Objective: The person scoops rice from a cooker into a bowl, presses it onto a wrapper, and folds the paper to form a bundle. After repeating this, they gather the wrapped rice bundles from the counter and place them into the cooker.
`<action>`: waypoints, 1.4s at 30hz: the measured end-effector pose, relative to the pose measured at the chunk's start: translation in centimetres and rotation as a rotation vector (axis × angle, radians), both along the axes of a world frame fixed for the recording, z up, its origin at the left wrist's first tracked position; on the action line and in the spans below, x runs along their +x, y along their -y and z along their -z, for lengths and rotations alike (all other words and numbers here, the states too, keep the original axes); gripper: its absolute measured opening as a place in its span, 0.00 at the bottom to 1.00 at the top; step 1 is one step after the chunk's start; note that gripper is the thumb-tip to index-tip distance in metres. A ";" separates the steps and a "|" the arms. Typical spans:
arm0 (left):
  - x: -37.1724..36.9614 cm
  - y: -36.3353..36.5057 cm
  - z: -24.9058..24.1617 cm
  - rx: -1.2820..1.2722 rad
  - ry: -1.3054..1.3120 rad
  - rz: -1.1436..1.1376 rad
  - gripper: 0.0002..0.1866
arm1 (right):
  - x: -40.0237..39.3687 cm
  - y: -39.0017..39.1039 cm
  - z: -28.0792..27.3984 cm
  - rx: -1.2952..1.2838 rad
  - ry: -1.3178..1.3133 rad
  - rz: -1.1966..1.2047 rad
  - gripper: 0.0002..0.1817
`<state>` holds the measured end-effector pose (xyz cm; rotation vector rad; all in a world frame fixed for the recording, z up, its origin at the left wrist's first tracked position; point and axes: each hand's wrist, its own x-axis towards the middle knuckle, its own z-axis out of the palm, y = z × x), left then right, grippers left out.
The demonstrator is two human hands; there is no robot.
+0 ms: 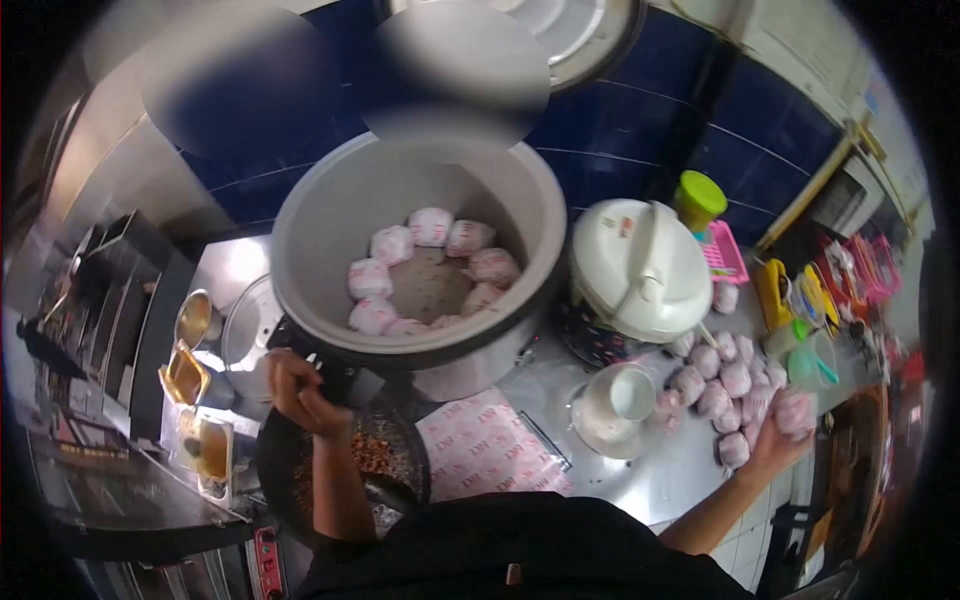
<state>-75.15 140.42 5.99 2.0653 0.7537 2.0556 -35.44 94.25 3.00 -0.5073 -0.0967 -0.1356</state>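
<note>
Wrapped around a paper-wrapped bundle, my right hand is at the right end of the counter, beside a pile of similar white bundles with pink print. My left hand is raised over the rim of a dark pan holding brown crumbly food. Its fingers are curled, and what they hold, if anything, cannot be made out. Behind it stands a large deep pot with several wrapped bundles in a ring along its inner wall. Printed wrapping paper lies in front of the pot.
A white-lidded rice cooker stands right of the pot, with a green cup behind it. A metal bowl sits in front. Metal containers line the left side. Pink and yellow baskets are at the right.
</note>
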 end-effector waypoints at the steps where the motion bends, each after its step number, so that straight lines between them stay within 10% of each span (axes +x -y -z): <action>1: 0.0 -0.1 0.2 -0.004 0.024 0.036 0.13 | -0.5 -3.4 -3.3 -0.034 0.021 -0.007 0.40; 6: -0.2 -0.2 0.1 -0.046 0.026 0.049 0.08 | -2.6 -17.9 -15.5 -0.338 0.501 -0.675 0.46; 10: -0.8 -0.5 1.0 -0.016 -0.013 0.056 0.06 | -12.3 -35.6 -21.7 -1.300 0.921 -1.095 0.45; 13: -1.0 -0.3 0.7 -0.052 -0.093 0.020 0.24 | -13.7 -46.8 -16.5 -1.591 1.186 -1.363 0.38; 17: -1.0 -0.3 0.6 -0.045 -0.024 0.043 0.10 | -17.1 -55.7 -7.8 -2.317 1.307 -1.323 0.43; 20: -1.2 -0.1 0.3 -0.061 -0.057 0.036 0.11 | -16.2 -60.6 1.5 -2.549 1.324 -1.758 0.38; 25: -2.1 -0.3 0.7 -0.083 -0.121 0.097 0.12 | -17.1 -61.2 0.4 -2.488 1.801 -1.929 0.30; 30: -1.9 0.2 0.9 -0.123 -0.107 0.046 0.15 | -17.9 -58.5 -5.5 -2.133 2.308 -1.417 0.23; 35: -1.2 -0.2 2.0 -0.035 -0.039 -0.018 0.18 | -16.4 -43.4 -18.6 -1.103 1.969 -0.372 0.17; 38: -3.9 -1.9 6.7 -0.019 0.015 -0.156 0.15 | -11.2 -31.6 -20.5 -1.186 1.766 -0.126 0.27; 40: -1.1 -0.9 2.7 0.014 -0.002 -0.086 0.15 | -8.7 -21.9 -18.8 -1.633 1.113 -0.107 0.17; 42: -2.6 -1.7 3.7 0.033 -0.063 -0.032 0.18 | -4.4 -12.3 -11.9 -2.161 0.544 0.064 0.28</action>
